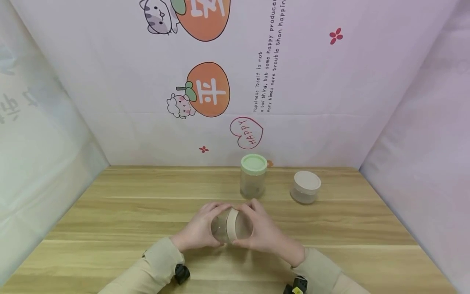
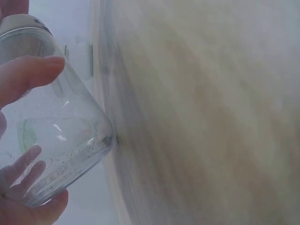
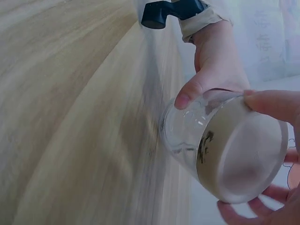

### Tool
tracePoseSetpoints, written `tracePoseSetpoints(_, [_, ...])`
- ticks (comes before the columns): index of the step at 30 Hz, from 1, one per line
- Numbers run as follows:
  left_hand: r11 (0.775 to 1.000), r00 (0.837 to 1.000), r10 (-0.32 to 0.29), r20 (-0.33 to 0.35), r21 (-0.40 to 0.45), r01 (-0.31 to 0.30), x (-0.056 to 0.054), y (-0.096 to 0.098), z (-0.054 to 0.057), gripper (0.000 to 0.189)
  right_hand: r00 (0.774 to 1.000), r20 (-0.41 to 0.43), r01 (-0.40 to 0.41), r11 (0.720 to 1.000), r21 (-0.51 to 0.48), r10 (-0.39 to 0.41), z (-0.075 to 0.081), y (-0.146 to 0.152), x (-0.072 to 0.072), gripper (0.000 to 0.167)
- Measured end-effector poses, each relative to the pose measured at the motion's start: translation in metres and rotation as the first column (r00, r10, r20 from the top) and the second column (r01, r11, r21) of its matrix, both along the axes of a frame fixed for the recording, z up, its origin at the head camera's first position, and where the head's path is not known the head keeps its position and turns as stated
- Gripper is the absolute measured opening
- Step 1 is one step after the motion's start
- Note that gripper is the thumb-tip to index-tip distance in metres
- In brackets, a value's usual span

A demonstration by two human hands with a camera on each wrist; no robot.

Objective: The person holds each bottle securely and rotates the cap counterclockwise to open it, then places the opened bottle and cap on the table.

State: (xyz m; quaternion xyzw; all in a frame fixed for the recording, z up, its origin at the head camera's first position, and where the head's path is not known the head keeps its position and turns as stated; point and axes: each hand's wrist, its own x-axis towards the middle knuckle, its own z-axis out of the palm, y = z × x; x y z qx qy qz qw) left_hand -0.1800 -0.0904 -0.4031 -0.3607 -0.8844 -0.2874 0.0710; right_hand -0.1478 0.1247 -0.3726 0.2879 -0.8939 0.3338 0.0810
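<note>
A clear jar [image 1: 219, 228] with a cream-white lid [image 1: 231, 225] is tipped onto its side between both hands, low over the wooden table. My left hand [image 1: 198, 229] grips the transparent body, its thumb and fingers spread round the wall in the left wrist view, where the jar [image 2: 70, 117] shows marks or droplets near its base. Around the lid [image 3: 248, 157] curl the fingertips of my right hand [image 1: 266, 230], touching its edge in the right wrist view. Dark smudged print marks the lid's side. Whether the lid sits tight on the jar, I cannot tell.
Behind the hands stands a tall clear jar with a pale green lid [image 1: 254, 164]. To its right is a short jar with a white lid [image 1: 307, 182]. The wooden table [image 1: 128, 204] meets a printed white cloth [image 1: 301, 134] at the back, with cloth walls on both sides.
</note>
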Motion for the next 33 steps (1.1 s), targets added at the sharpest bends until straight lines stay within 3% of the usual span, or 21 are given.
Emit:
tracePoseSetpoints(6, [1.000,1.000,-0.004,0.002,0.004,0.004,-0.001,-0.001,0.000,0.100,0.976,-0.189,-0.094,0.991,0.095,0.111,-0.001,0.005,-0.005,0.080])
tracePoseSetpoints(14, [1.000,1.000,-0.010,0.008,0.006,0.010,-0.003,-0.002,0.000,0.099,0.935,-0.286,-0.162,0.971,0.175,0.208,-0.002,0.010,-0.010,0.080])
tracePoseSetpoints(20, [1.000,1.000,-0.009,0.019,0.008,0.009,-0.003,-0.002,-0.001,0.099,0.889,-0.369,-0.197,0.955,0.224,0.270,-0.005,0.012,-0.014,0.077])
tracePoseSetpoints(29, [1.000,0.999,-0.003,0.043,0.007,0.003,-0.001,-0.002,-0.001,0.099,0.792,-0.495,-0.232,0.926,0.298,0.358,-0.007,0.014,-0.018,0.077])
tracePoseSetpoints(33, [1.000,0.999,-0.002,0.047,0.011,0.001,-0.001,-0.002,0.001,0.099,0.780,-0.501,-0.252,0.920,0.299,0.376,-0.008,0.015,-0.020,0.077])
